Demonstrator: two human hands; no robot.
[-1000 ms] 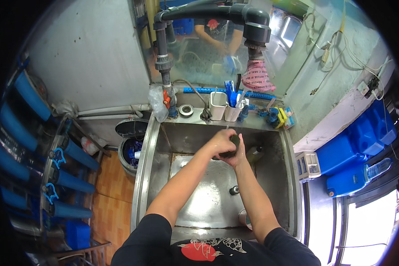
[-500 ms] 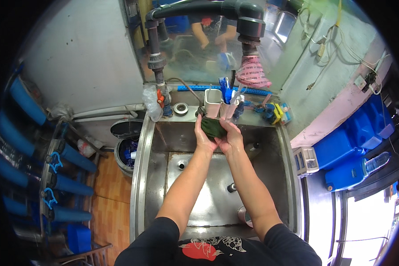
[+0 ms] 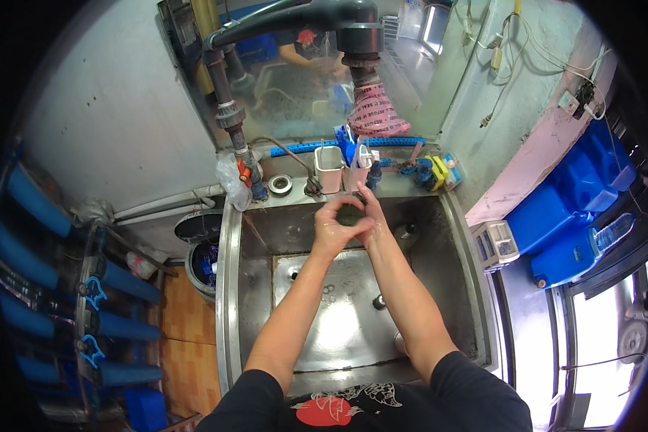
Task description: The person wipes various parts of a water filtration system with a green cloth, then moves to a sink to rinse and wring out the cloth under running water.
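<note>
2 bare hands meet over the far end of a steel sink, cupped around a small dark green rounded object that sits between the palms, just below the sink's back ledge at about 12 o'clock from the basin's middle. The left hand wraps the object from its 9 o'clock side, fingers curled narrow around it and wet-looking; the right hand closes on it from 3 o'clock, its fingers bent over the top. What the object is cannot be told, since most of it is hidden by the hands. On the ledge at 12 o'clock of the hands stand 2 white square cups holding blue-handled utensils, with a round metal ring at 10 o'clock and a yellow and blue clutter of small items at 2 o'clock. A dark pipe with a pink mesh-wrapped outlet hangs above the cups. The basin floor shows a drain at 5 o'clock of the hands. A round bin sits on the floor at 9 o'clock beside the sink, and blue containers stack at 3 o'clock along the wall.
</note>
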